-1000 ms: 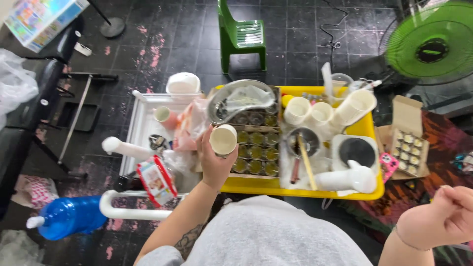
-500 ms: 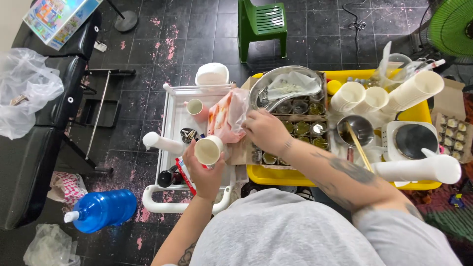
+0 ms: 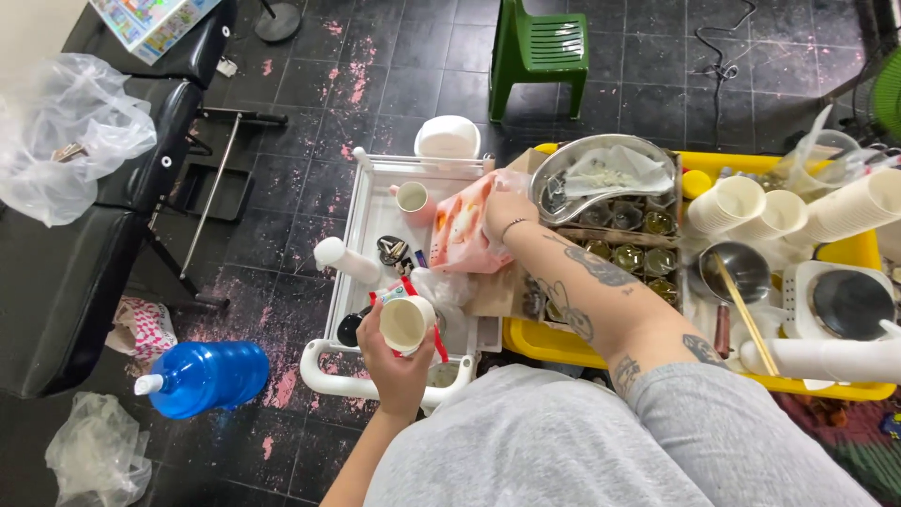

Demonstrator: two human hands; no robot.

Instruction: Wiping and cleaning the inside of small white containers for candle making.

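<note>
My left hand holds a small cream paper cup, its open mouth facing up, above the near end of the white cart tray. My right hand reaches forward and grips the top of a pink and orange plastic pouch that stands at the tray's right side. A red-lidded packet lies just beyond the cup. A yellow tray to the right carries rows of small glass jars.
A metal kidney dish, stacks of paper cups, a pot with a wooden stick and a black hotplate crowd the yellow tray. On the floor lie a blue water bottle, a green chair and a black bench.
My right hand came in from the far right and took hold of the pouch. The left hand lowered the cup toward me, and my view shifted left.
</note>
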